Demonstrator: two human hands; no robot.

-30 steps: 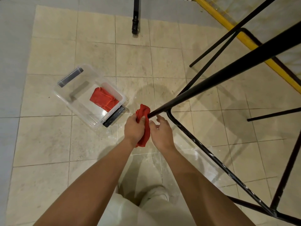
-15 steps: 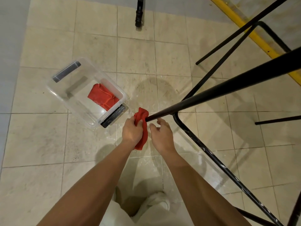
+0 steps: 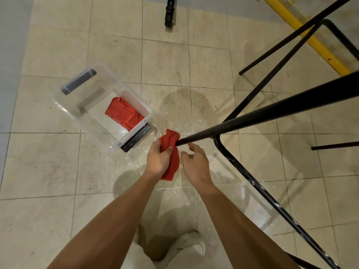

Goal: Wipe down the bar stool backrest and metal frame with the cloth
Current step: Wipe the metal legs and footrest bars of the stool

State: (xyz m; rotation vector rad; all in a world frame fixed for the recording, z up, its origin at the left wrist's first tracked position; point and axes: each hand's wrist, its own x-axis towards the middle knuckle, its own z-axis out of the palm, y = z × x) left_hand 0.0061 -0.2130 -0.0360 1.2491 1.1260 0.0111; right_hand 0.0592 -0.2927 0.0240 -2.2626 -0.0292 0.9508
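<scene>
The person's left hand (image 3: 158,160) is clenching the red cloth (image 3: 172,136) around the tip of a black stool leg (image 3: 272,111), likely to rub that end clean. The right hand (image 3: 196,162) is hovering at the cloth's 4 o'clock, fingers loosely curled and grasping nothing, probably ready to steady the frame. A clear box (image 3: 93,117) holding a spare cloth (image 3: 123,112) is sitting at 10 o'clock.
</scene>
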